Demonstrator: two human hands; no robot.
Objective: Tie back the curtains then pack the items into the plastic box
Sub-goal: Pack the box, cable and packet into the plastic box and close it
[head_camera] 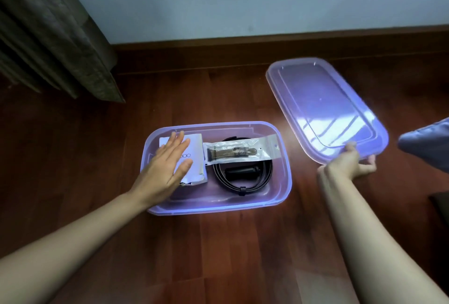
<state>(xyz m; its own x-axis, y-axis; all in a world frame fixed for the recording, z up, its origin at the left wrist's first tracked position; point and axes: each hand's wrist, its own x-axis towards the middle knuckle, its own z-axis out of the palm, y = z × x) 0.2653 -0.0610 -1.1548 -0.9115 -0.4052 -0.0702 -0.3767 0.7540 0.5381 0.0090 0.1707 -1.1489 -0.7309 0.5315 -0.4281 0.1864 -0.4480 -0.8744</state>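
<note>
Plastic box (284,183), translucent purple and rectangular with rounded corners, sits open on a dark reddish wooden floor (218,260), in the middle of the view and a short way out from the wall.

A pale blue-grey wall (243,0) fills the top of the view, with a dark wooden skirting board (243,47) along its foot. A grey-brown pleated curtain (48,36) hangs at the upper left, its hem near the floor and well apart from the box. At the right edge are a blue-grey fabric shape (427,143) and, below it, a dark object (440,200) too cut off to identify.

The box's matching purple lid (323,109) is off, to the right of the box and not touching it. The right hand (347,163) grips its near edge, thumb on top and fingers curled underneath.

The left hand (165,167) reaches over the left end of the box, fingers straight and slightly spread, palm down over a white packet (195,150). Whether it presses on the packet cannot be told.

Inside the box, the white packet lies at the left. To its right is a coiled black belt (218,176) with a small black object (241,172) inside the coil. A clear sachet (240,150) holding a brown strap lies across the top of the belt.
</note>
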